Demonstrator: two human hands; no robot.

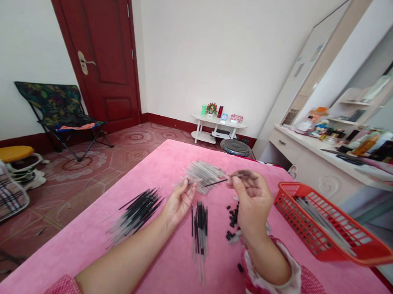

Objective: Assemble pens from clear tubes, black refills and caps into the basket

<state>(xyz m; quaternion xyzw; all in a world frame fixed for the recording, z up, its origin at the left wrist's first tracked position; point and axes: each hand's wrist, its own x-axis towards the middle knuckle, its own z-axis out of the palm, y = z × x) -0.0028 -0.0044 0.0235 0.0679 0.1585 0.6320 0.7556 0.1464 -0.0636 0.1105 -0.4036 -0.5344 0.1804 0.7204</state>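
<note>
Apparent fitting step: my right hand (pixel 253 197) pinches a dark stick (pixel 216 182), my left hand (pixel 179 204) has an unclear grip, and careful alignment seems needed next.

Black-and-grey sticks (pixel 141 209); pink tabletop (pixel 169 163)

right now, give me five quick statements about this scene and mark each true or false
1. A dark stick reaches the fingers of the right hand. True.
2. The basket is blue. False: it is red.
3. A pile of black-ended sticks lies to the left of the left hand. True.
4. The small black pieces are all inside the basket. False: a group lies on the pink table near the right hand.
5. The folding chair stands to the right of the table. False: it stands on the left, near the door.
</note>
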